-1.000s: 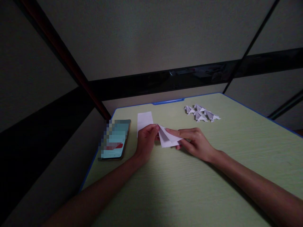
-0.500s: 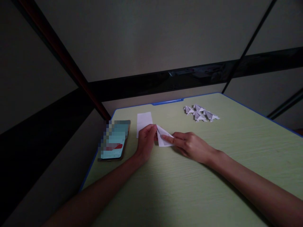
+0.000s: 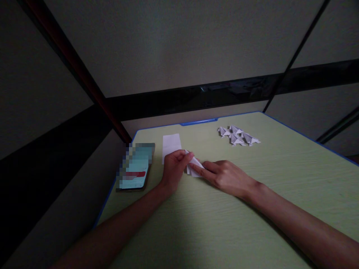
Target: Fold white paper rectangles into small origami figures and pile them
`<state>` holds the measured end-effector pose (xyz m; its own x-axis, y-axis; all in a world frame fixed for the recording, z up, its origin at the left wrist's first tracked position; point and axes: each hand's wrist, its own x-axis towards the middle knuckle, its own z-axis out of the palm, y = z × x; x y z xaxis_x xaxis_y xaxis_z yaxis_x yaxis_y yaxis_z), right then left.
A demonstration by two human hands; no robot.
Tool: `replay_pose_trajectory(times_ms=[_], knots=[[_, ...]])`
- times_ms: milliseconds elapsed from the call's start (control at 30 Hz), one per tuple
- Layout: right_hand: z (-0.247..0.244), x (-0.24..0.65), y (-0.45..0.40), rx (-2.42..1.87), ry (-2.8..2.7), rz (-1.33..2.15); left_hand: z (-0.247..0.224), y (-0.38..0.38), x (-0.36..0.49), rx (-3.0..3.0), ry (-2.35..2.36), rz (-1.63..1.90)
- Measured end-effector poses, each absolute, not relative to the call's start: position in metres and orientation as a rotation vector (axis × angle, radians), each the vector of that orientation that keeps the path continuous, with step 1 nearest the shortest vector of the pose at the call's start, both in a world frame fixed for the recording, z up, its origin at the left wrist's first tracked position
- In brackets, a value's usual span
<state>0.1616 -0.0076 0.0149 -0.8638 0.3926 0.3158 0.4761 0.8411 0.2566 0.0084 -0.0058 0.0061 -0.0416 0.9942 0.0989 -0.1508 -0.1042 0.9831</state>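
Observation:
Both my hands are on a small folded white paper near the middle of the table. My left hand pinches its upper left corner, with the thumb on top. My right hand grips the right end, its index finger laid along a fold. Parts of the paper are hidden under the fingers. Behind my left hand lies a flat white paper sheet, partly covered by that hand. Several folded paper figures sit in a cluster farther back on the right.
A phone with a lit, partly blurred screen lies at the table's left edge. The pale green table has a blue rim and a blue strip at the back. A panelled wall rises behind it.
My left thumb has moved right onto the paper's upper edge. The upper part of the paper is now folded down into a narrower shape, and my right index finger reaches along it.

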Motion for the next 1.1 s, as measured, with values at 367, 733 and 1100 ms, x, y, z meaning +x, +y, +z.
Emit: replay_pose_trajectory(times_ms=[367,733,1100], knots=[[0.017,0.153,-0.009,-0.893,-1.882,1.466,0.007,-0.007,0.008,1.139,1.073,1.438],[0.020,0.152,-0.008,-0.731,-2.012,1.651,0.004,-0.011,0.010,1.145,1.046,1.380],[0.014,0.152,-0.005,-0.799,-2.007,1.612,0.010,-0.009,0.010,1.278,1.170,1.430]])
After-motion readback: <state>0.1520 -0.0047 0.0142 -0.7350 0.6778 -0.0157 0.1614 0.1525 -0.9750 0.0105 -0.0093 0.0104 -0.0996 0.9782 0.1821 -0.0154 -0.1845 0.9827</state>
